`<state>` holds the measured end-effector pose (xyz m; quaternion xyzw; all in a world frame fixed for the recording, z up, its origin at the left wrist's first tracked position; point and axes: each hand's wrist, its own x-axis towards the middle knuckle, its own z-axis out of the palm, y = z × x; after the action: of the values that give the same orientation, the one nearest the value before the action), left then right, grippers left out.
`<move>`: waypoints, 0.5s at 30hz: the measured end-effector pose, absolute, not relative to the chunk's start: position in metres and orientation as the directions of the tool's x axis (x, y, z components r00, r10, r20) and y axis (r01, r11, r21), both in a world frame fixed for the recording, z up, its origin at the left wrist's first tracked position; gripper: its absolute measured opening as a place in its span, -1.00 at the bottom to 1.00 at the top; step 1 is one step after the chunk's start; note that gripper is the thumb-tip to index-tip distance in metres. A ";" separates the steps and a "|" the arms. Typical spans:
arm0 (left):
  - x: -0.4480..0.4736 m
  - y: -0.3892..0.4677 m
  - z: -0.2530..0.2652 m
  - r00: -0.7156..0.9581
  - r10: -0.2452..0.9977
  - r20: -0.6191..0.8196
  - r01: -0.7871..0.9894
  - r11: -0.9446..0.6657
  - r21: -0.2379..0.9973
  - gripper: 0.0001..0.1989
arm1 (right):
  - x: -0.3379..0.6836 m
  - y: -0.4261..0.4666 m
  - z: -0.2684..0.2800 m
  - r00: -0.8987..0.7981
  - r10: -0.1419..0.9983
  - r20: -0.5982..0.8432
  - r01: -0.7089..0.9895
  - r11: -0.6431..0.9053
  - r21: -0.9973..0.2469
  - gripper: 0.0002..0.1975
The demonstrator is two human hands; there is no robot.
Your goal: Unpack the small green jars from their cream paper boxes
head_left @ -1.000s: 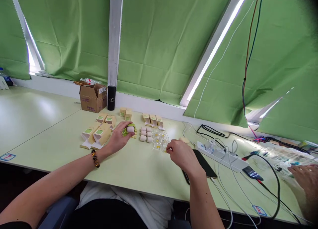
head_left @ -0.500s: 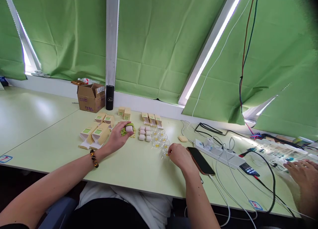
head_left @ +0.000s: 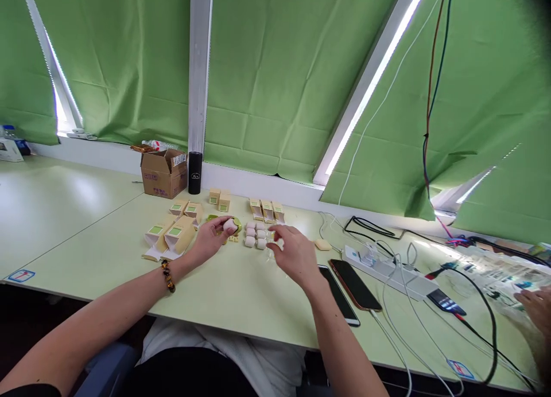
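Observation:
My left hand pinches a small rounded pale pink case with a green part at its right side. Another green piece lies just behind those fingers. My right hand hovers over the clear plastic pieces, thumb and forefinger curved and apart; nothing clearly shows between them. It hides most of those pieces. Between the hands stand several pale pink cases in rows. Small yellowish pieces lie beside the left fingertips.
Cream boxes stand left, more at the back. A carton and black bottle are behind. Two phones, a power strip and cables lie right. Another person's hand is at the far right.
My right hand has moved up and left from the nearest clear pieces, and its fingers have spread. The left hand has turned the pink case, keeping hold. A second phone now shows.

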<state>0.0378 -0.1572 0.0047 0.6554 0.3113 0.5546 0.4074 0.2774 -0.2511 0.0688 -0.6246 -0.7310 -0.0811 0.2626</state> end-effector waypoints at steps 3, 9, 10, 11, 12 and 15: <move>0.038 -0.162 0.011 0.267 0.870 0.416 -0.112 -0.400 0.910 -0.36 | 0.246 -0.234 0.057 -0.164 0.769 0.618 0.882 0.395 -0.257 -0.48; 0.041 -0.165 0.010 0.336 0.877 0.344 -0.187 -0.296 0.937 -0.36 | 0.215 -0.211 0.030 -0.260 0.655 0.710 0.750 0.600 -0.279 -0.43; 0.043 -0.164 0.009 0.342 0.876 0.340 -0.193 -0.288 0.938 -0.36 | 0.213 -0.208 0.027 -0.252 0.644 0.722 0.728 0.618 -0.297 -0.44; 0.044 -0.164 0.008 0.346 0.875 0.338 -0.195 -0.286 0.938 -0.35 | 0.212 -0.206 0.023 -0.238 0.641 0.730 0.706 0.630 -0.323 -0.46; 0.045 -0.165 0.008 0.351 0.873 0.340 -0.192 -0.288 0.938 -0.34 | 0.211 -0.203 0.020 -0.219 0.644 0.733 0.683 0.638 -0.356 -0.48; 0.048 -0.168 0.009 0.367 0.861 0.352 -0.170 -0.311 0.935 -0.28 | 0.211 -0.199 0.011 -0.148 0.670 0.727 0.606 0.643 -0.469 -0.54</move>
<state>0.0485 -0.1683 0.0089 0.6415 0.2694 0.4938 0.5217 0.2106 -0.1993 0.0110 -0.4214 -0.7570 0.0325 0.4984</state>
